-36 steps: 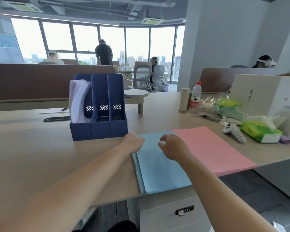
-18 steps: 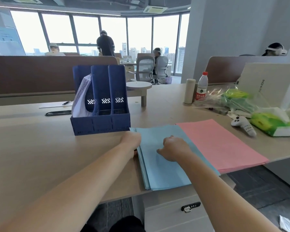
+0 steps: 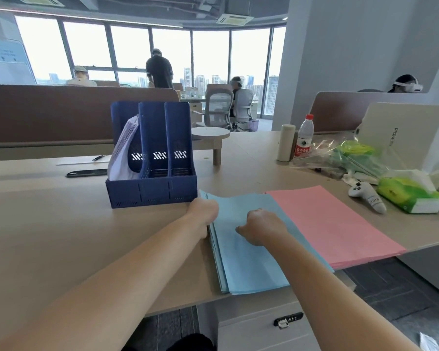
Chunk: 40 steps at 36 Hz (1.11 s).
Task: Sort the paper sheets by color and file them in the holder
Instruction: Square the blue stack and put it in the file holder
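Note:
A stack of blue paper sheets (image 3: 251,264) lies on the desk in front of me, its near end over the desk edge. A pink stack (image 3: 335,224) lies beside it on the right, partly under the blue one. My left hand (image 3: 204,211) grips the blue stack's left edge, fingers hidden under it. My right hand (image 3: 260,225) sits on top of the blue stack with fingers curled down onto the top sheet. The blue three-slot file holder (image 3: 152,191) stands just beyond my left hand; white sheets (image 3: 123,153) fill its left slot, the other two slots look empty.
Right of the pink stack lie a white controller (image 3: 368,198), a green tissue pack (image 3: 411,196), a plastic bag and a white box (image 3: 401,133). A water bottle (image 3: 305,136) and a beige cylinder (image 3: 285,143) stand behind. A drawer cabinet (image 3: 264,328) sits under the desk.
My right hand has moved from the blue stack's far edge toward its middle. My left hand has slid a little nearer along the left edge.

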{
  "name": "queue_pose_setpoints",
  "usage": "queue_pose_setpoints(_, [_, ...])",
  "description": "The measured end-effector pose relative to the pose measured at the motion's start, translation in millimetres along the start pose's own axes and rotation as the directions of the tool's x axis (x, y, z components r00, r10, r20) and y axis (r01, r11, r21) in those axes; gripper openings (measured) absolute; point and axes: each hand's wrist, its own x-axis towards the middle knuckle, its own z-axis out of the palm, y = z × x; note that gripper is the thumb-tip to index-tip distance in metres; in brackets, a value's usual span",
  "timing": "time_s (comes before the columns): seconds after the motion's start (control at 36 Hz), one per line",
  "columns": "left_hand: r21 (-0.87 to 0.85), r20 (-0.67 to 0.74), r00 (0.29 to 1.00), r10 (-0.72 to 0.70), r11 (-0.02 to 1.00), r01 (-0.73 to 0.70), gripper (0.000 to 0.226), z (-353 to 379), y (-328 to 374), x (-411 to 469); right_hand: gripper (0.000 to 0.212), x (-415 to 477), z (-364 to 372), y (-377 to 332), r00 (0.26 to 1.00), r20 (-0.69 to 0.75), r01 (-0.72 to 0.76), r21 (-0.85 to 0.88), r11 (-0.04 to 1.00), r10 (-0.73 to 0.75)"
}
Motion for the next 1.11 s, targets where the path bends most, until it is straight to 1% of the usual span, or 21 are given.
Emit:
queue_pose_setpoints(0.03, [-0.001, -0.005, 1.0, 0.006, 1.0, -0.006, 0.004, 0, -2, 3, 0.049, -1, 0, -1, 1.0, -0.005, -0.007, 0.002, 1.0, 0.007])
queue_pose_setpoints(0.08, [-0.012, 0.005, 1.0, -0.007, 1.0, 0.007, 0.009, -1, -5, 6, 0.049, -4, 0, -3, 1.0, -0.007, -0.018, 0.001, 1.0, 0.018])
queue_pose_setpoints(0.14, [-0.012, 0.012, 1.0, 0.002, 1.0, -0.002, 0.006, -1, -7, 10, 0.05, -5, -1, -6, 1.0, 0.0, -0.023, -0.009, 1.0, 0.023])
queue_pose_setpoints(0.19, [-0.026, 0.021, 1.0, -0.007, 1.0, 0.007, 0.009, -1, -5, 8, 0.052, -7, -2, -8, 1.0, 0.003, -0.028, -0.012, 1.0, 0.028])
queue_pose_setpoints(0.22, [-0.031, 0.024, 1.0, -0.003, 1.0, 0.003, 0.005, -1, -6, 9, 0.052, -8, -3, -10, 0.999, 0.003, -0.033, -0.013, 0.999, 0.033])
queue_pose_setpoints(0.31, [-0.071, 0.035, 0.999, -0.011, 0.997, 0.014, 0.013, -1, -8, 15, 0.052, -8, -3, -12, 0.999, 0.008, -0.045, -0.014, 0.999, 0.045])
queue_pose_setpoints(0.44, [-0.034, 0.02, 0.999, 0.028, 0.999, -0.027, 0.027, -1, -13, 17, 0.052, -8, -3, -12, 0.998, 0.012, -0.056, -0.004, 0.998, 0.056])
queue_pose_setpoints(0.56, [-0.087, 0.043, 0.999, 0.016, 0.996, -0.012, 0.02, 1, -14, 16, 0.052, -7, -3, -13, 0.998, 0.011, -0.067, -0.002, 0.998, 0.068])
queue_pose_setpoints(0.64, [-0.147, 0.03, 0.999, 0.01, 0.989, -0.006, 0.008, -1, -17, 17, 0.053, -7, -2, -14, 0.997, 0.01, -0.072, 0.002, 0.997, 0.072])
queue_pose_setpoints(0.72, [-0.18, 0.108, 0.994, -0.019, 0.983, 0.038, 0.005, -2, -21, 18, 0.057, -7, 0, -14, 0.998, 0.0, -0.061, 0.003, 0.998, 0.061])
queue_pose_setpoints(0.78, [-0.137, 0.159, 0.987, -0.025, 0.989, 0.047, 0.008, 2, -24, 19, 0.06, -7, 2, -13, 0.998, -0.005, -0.06, -0.002, 0.998, 0.06])
queue_pose_setpoints(0.81, [-0.106, 0.16, 0.987, -0.024, 0.994, 0.042, 0.014, 4, -26, 20, 0.061, -7, 3, -13, 0.998, -0.006, -0.056, -0.006, 0.998, 0.056])
queue_pose_setpoints(0.89, [-0.012, 0.136, 0.991, -0.003, 1.0, 0.005, 0.023, 8, -29, 22, 0.065, -9, 4, -13, 0.999, -0.013, -0.045, -0.02, 0.999, 0.045])
queue_pose_setpoints(0.94, [0.048, 0.127, 0.99, 0.066, 0.996, -0.072, 0.034, 11, -32, 29, 0.065, -8, 3, -12, 0.998, -0.023, -0.053, 0.006, 0.999, 0.053])
queue_pose_setpoints(1.0, [0.105, 0.101, 0.986, 0.133, 0.984, -0.144, 0.044, 9, -36, 37, 0.062, -5, 3, -10, 0.996, -0.046, -0.068, 0.079, 0.995, 0.072])
queue_pose_setpoints(1.11, [0.109, 0.077, 0.962, 0.261, 0.957, -0.269, 0.041, -15, -22, 12, 0.054, -2, 3, -8, 0.985, -0.132, -0.085, 0.215, 0.973, 0.115])
